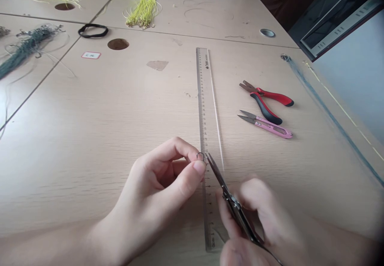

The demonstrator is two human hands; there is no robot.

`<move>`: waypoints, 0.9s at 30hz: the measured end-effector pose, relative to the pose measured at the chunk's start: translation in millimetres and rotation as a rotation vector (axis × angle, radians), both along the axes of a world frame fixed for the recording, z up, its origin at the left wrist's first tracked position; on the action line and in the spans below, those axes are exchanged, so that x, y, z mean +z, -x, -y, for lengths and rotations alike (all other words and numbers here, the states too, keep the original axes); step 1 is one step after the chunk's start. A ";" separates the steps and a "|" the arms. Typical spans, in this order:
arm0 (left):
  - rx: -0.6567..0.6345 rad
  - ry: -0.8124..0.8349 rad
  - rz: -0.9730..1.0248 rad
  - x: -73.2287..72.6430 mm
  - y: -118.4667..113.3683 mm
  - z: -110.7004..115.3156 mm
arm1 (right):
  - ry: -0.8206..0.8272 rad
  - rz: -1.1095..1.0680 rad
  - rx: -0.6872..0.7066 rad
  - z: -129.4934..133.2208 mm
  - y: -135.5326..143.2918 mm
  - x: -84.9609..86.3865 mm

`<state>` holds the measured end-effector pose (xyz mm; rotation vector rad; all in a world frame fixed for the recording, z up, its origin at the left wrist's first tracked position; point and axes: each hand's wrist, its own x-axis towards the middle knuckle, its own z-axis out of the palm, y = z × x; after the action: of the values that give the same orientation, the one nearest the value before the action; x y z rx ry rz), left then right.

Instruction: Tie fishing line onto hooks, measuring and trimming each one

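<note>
Between thumb and index finger, my left hand [168,182] pinches a small dark metal hook [200,155] over the ruler. My right hand [255,214] is closed round a pair of dark metal scissors [232,202], whose narrow tips point up and left, right beside the hook. Whether the tips touch the hook cannot be made out. Under both hands a clear ruler [202,114] lies lengthwise on the table, its low numbers nearest me. A thin dark strand shows near the ruler's lower end, by my right hand.
Red and black pliers [270,98] and pink thread snips [270,128] lie right of the ruler. Teal strands [327,112] run along the right edge. Yellow strands [144,10], a black band [93,31], a small label [91,55] and a tape roll [267,33] lie farther back.
</note>
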<state>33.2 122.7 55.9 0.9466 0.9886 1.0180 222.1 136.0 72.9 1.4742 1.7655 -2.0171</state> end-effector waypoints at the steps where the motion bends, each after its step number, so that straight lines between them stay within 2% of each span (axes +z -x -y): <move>1: -0.006 0.004 0.004 0.2 -0.1 -0.4 | 0.002 0.008 0.016 -0.8 1.3 1.8; 8: -0.040 0.041 -0.017 0.2 1.1 0.2 | 0.081 -0.011 0.069 -9.7 12.3 16.9; 14: -0.035 0.027 -0.033 0.9 1.0 0.2 | -0.087 -0.044 0.045 -5.1 10.6 12.8; 18: -0.034 0.022 -0.053 -0.6 0.6 -1.4 | -0.035 0.021 0.030 -1.9 10.2 11.9; 25: -0.036 0.011 -0.040 -0.8 0.5 0.2 | -0.062 0.029 0.025 -1.7 9.8 8.3; 27: -0.036 0.008 -0.038 0.1 0.4 0.3 | -0.118 0.018 0.038 -1.3 8.8 8.2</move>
<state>32.8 122.4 56.0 0.9765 1.0027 0.9680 213.3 137.3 81.1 1.4732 1.9203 -1.9069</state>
